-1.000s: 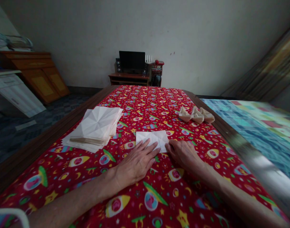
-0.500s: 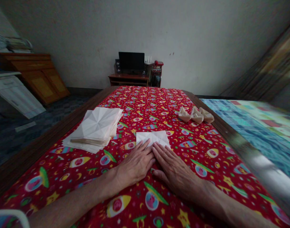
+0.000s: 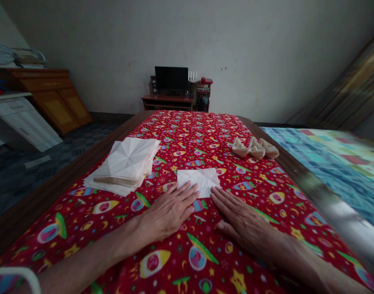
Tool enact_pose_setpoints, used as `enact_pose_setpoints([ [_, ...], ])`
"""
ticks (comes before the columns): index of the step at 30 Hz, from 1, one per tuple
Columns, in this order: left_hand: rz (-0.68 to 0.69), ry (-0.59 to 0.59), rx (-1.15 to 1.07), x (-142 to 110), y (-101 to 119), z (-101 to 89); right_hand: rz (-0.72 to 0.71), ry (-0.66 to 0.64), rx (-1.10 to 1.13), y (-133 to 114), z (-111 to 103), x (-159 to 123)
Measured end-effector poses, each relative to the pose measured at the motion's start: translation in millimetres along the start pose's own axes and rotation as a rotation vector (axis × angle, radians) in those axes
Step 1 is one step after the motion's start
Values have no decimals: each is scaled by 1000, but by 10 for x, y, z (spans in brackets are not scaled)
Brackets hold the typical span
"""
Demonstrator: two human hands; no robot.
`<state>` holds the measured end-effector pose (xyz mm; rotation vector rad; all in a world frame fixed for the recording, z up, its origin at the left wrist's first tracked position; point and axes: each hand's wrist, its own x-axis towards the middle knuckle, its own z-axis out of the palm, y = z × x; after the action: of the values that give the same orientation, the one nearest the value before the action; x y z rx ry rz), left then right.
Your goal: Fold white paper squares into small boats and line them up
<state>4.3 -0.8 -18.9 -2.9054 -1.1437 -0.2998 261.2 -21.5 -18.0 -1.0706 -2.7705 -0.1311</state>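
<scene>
A white sheet of paper point(image 3: 202, 179), folded into a rectangle with crease lines, lies flat on the red patterned tablecloth point(image 3: 199, 220). My left hand point(image 3: 171, 210) rests flat on its near left edge, fingers stretched out. At the near right corner, the fingertips of my right hand point(image 3: 242, 220) touch the paper, its fingers straight and lying flat. Left of them is a stack of creased white paper sheets point(image 3: 128, 157). Several folded paper pieces point(image 3: 255, 148) with pointed tips stand in a row at the right.
The tablecloth covers a table with a dark wooden border point(image 3: 113, 143). To the right lies a surface with a blue patterned cover point(image 3: 297, 151). A monitor point(image 3: 171, 78) stands on a small desk at the far wall. Wooden cabinets point(image 3: 56, 98) are at the left.
My right hand has slid to the right along the paper's near edge, so the hands are now apart. The left hand stays nearly where it was. The view has shifted slightly.
</scene>
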Motion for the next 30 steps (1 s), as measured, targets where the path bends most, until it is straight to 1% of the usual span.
enact_pose_setpoints([
  [4,-3,-1,47,-169,-95,-27,31,7,-12,-25,-61,-11],
  [6,-11,14,66,-240,-125,-42,41,44,-20,-35,-68,8],
  [8,-30,33,74,-260,-125,-60,46,90,-26,-30,-58,61],
  [11,-52,50,62,-155,-75,-70,16,116,-23,16,-6,211],
  [14,-18,42,46,64,-35,-26,-10,125,-30,109,98,402],
  [17,-36,20,49,267,-77,45,-16,123,-49,223,206,548],
  [19,-63,-9,41,343,-151,71,-8,103,-36,297,240,592],
  [23,-132,-100,11,348,-317,28,95,34,-40,410,220,572],
  [25,-161,-124,-4,315,-371,-11,165,26,-68,425,197,540],
  [28,-180,-115,-22,274,-404,-33,262,91,-114,342,154,507],
  [29,-181,-101,-25,268,-407,-28,264,130,-123,282,135,503],
  [30,-177,-82,-28,264,-408,-19,235,176,-127,208,114,504],
])
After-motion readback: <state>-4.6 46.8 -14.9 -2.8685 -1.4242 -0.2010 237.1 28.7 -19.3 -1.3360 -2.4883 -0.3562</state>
